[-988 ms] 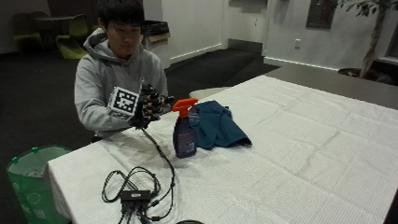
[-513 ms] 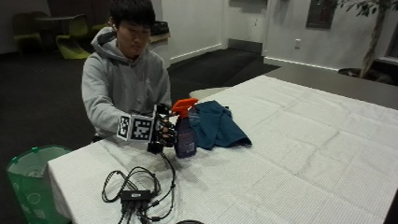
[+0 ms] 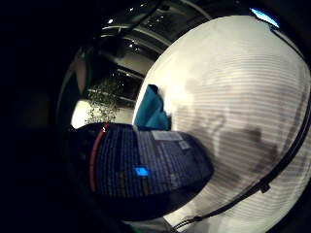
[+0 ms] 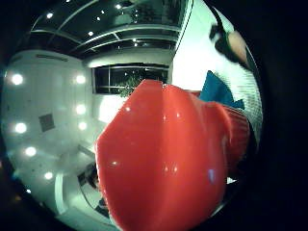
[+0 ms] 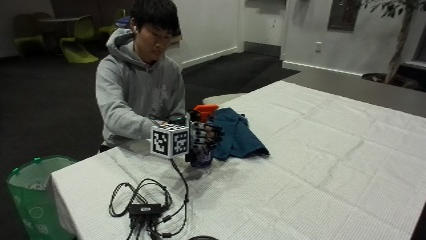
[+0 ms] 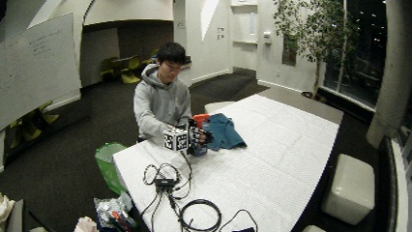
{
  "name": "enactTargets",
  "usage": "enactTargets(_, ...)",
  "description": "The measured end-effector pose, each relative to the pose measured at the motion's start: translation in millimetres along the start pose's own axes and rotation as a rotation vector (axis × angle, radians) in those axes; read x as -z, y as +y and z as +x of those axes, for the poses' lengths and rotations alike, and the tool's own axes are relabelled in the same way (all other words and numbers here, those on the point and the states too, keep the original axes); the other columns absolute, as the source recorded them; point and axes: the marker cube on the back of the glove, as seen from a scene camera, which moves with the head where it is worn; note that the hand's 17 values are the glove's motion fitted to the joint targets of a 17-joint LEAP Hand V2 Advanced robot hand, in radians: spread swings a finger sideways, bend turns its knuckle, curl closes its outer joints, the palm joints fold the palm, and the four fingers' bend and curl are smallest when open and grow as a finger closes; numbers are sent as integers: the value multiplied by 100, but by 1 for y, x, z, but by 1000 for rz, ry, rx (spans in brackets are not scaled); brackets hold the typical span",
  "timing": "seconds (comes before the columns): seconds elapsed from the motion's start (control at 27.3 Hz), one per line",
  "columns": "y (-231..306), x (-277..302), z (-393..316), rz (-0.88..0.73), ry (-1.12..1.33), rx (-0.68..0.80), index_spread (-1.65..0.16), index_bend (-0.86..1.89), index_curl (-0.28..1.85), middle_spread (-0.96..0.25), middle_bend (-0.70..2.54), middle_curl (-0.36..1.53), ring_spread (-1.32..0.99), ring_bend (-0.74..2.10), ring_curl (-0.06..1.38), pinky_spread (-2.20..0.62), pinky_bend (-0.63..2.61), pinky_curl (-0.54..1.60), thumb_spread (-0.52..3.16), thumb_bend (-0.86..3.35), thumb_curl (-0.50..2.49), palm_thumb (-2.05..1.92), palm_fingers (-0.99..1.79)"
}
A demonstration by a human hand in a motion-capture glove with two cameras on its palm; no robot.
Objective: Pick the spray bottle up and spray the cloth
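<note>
The spray bottle has a dark purple body and an orange-red trigger head. It stands upright on the white table in front of the person. My gloved right hand wraps its fingers round the bottle's neck and upper body. The red head fills the thumb side palm view. The labelled body lies close in the little finger side palm view. A crumpled teal-blue cloth lies on the table just beyond the bottle, touching or nearly touching it. The cloth also shows in the wide outside view.
A black box with looped cables lies on the table near its front corner. A green bin stands on the floor beside the table. The white tablecloth stretches far to the right of the cloth.
My right hand came down from chest height to the bottle and curled its fingers round it. The bottle and cloth stay where they were.
</note>
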Motion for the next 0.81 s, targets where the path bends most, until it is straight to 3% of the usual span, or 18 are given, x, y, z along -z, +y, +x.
enactTargets(0.22, -13, -19, -12, -133, -17, -29, -24, 34, 29, -5, 41, 38, -9, 53, 32, 7, 26, 25, 85, 3, 36, 74, 111)
enactTargets(0.4, -21, -38, -21, -195, 87, -31, -21, 34, 36, -7, 52, 43, -12, 54, 37, -2, 23, 28, 69, 8, 45, 92, 128)
enactTargets(0.59, -30, -58, -36, -281, 290, -30, -20, 40, 41, -8, 58, 47, -14, 54, 39, -10, 24, 31, 52, 5, 51, 96, 138)
enactTargets(0.81, -23, -94, -82, -542, 647, -29, -19, 49, 46, -8, 61, 49, -16, 56, 41, -16, 27, 33, 40, -1, 56, 95, 142)
